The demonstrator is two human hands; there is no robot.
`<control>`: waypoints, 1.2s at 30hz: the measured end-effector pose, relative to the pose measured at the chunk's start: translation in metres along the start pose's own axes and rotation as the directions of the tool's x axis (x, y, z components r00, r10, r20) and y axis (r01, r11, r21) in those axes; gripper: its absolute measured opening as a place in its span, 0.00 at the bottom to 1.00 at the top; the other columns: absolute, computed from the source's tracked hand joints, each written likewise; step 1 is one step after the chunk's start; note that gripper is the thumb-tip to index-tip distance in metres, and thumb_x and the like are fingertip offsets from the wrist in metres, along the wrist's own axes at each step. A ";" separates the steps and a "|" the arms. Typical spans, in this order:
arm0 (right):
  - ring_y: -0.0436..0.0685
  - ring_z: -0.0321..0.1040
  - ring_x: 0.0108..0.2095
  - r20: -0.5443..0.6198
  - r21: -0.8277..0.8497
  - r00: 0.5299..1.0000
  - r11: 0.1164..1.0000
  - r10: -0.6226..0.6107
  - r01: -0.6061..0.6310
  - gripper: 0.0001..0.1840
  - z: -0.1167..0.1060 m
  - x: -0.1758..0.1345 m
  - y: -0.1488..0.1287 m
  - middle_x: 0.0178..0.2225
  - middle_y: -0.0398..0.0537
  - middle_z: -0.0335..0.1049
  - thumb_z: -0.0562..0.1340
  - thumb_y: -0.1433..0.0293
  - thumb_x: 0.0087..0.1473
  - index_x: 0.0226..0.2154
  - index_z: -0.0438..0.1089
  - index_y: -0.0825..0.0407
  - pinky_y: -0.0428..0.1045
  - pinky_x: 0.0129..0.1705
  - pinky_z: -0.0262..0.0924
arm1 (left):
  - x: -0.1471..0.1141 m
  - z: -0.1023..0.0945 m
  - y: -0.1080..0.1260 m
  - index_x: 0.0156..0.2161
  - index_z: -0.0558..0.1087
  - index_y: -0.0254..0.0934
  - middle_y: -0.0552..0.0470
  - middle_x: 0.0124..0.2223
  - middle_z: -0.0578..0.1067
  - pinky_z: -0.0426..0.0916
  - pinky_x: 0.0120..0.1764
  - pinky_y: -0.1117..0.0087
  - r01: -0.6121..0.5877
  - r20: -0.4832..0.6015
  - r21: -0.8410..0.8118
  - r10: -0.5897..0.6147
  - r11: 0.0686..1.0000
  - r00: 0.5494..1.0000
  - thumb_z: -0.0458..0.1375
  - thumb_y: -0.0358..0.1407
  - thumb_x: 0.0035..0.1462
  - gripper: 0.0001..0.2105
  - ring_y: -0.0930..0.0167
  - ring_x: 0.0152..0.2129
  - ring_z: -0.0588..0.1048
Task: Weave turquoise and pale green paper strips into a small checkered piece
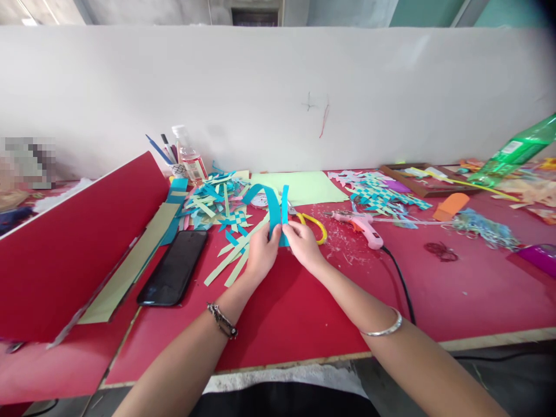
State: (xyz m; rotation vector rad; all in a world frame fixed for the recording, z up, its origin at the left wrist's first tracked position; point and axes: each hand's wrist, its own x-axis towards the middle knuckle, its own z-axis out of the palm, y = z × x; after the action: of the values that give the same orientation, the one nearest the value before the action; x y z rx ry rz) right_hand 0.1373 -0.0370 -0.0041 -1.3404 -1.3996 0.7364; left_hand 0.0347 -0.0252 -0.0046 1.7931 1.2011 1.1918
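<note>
Between my hands is a blue paper strip [273,204], held above the red table. My left hand [261,250] pinches its wider part, which curls over to the left. In my right hand [303,244] is a narrower upright blue strip [285,202]; I cannot tell whether the two are one piece. Yellow-handled scissors [321,230] lie just behind my right hand, their blades partly hidden. Several pale green strips [226,265] woven with blue ones lie beside my left hand.
A black phone [172,269] and a red board [82,243] stand left. A pink glue gun [367,229] with a cord lies right. Behind are a heap of paper strips [212,200], a pale green sheet [304,186], a clear bottle [191,159] and a tilted green bottle [515,152].
</note>
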 end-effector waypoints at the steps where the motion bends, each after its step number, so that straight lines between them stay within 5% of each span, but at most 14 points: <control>1: 0.47 0.48 0.15 0.015 -0.004 1.000 1.000 -0.011 0.011 0.15 -0.001 0.000 0.000 0.12 0.36 0.46 0.49 0.61 0.47 0.16 0.52 0.51 0.45 0.18 0.41 | 0.000 0.000 0.000 0.22 0.58 0.35 0.59 0.18 0.57 0.49 0.20 0.76 -0.014 -0.009 0.015 0.014 1.000 1.000 0.46 0.38 0.54 0.13 0.78 0.16 0.57; 11: 0.46 0.50 0.13 0.046 0.051 0.999 0.999 0.001 -0.003 0.16 0.001 -0.001 0.001 0.10 0.37 0.49 0.49 0.62 0.49 0.16 0.51 0.51 0.44 0.17 0.44 | -0.001 -0.002 0.003 0.22 0.55 0.36 0.60 0.19 0.54 0.49 0.20 0.77 -0.013 -0.122 -0.008 0.012 1.000 0.992 0.45 0.37 0.55 0.12 0.79 0.16 0.54; 18: 0.47 0.51 0.14 0.031 0.047 1.000 0.999 0.002 -0.004 0.16 -0.002 -0.001 -0.001 0.10 0.37 0.50 0.49 0.59 0.50 0.18 0.54 0.51 0.44 0.17 0.44 | -0.001 -0.002 0.002 0.22 0.58 0.35 0.60 0.18 0.57 0.50 0.20 0.76 0.020 0.001 -0.063 -0.020 0.998 1.000 0.46 0.41 0.54 0.14 0.78 0.16 0.56; 28: 0.46 0.52 0.12 0.235 -0.022 0.972 1.000 0.019 -0.014 0.20 0.002 -0.004 -0.001 0.09 0.37 0.53 0.49 0.61 0.51 0.13 0.52 0.52 0.42 0.17 0.46 | 0.007 -0.020 0.022 0.21 0.54 0.37 0.61 0.16 0.53 0.50 0.19 0.77 -0.023 -0.238 -0.080 0.004 0.996 0.971 0.44 0.41 0.55 0.15 0.79 0.14 0.53; 32: 0.45 0.56 0.14 0.504 -0.095 0.863 0.992 -0.023 0.082 0.22 0.000 -0.010 -0.007 0.09 0.38 0.56 0.51 0.58 0.49 0.13 0.59 0.54 0.41 0.19 0.48 | 0.006 -0.046 0.050 0.23 0.57 0.37 0.59 0.17 0.59 0.54 0.19 0.77 -0.143 -0.054 -0.035 0.141 0.989 0.988 0.40 0.42 0.57 0.16 0.78 0.13 0.57; 34: 0.45 0.57 0.15 0.594 -0.127 0.803 0.981 -0.043 0.147 0.21 0.000 -0.013 -0.009 0.11 0.38 0.58 0.52 0.56 0.48 0.15 0.61 0.54 0.41 0.20 0.48 | 0.001 -0.064 0.068 0.25 0.61 0.36 0.55 0.20 0.64 0.58 0.23 0.76 -0.278 0.146 0.096 0.263 0.956 0.954 0.37 0.40 0.58 0.16 0.77 0.16 0.61; 36: 0.45 0.56 0.16 0.611 -0.133 0.788 0.971 -0.077 0.197 0.22 0.000 -0.014 -0.010 0.13 0.38 0.59 0.53 0.54 0.46 0.16 0.61 0.54 0.41 0.20 0.46 | -0.005 -0.081 0.086 0.26 0.63 0.35 0.53 0.23 0.65 0.58 0.25 0.75 -0.441 0.237 0.324 0.379 0.837 0.894 0.39 0.38 0.58 0.15 0.76 0.19 0.64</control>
State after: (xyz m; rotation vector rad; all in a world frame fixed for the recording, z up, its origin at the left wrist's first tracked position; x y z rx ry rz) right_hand 0.1321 -0.0524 0.0013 -1.1699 -2.1024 1.0046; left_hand -0.0131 -0.0577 0.0986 2.4836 1.0186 1.0594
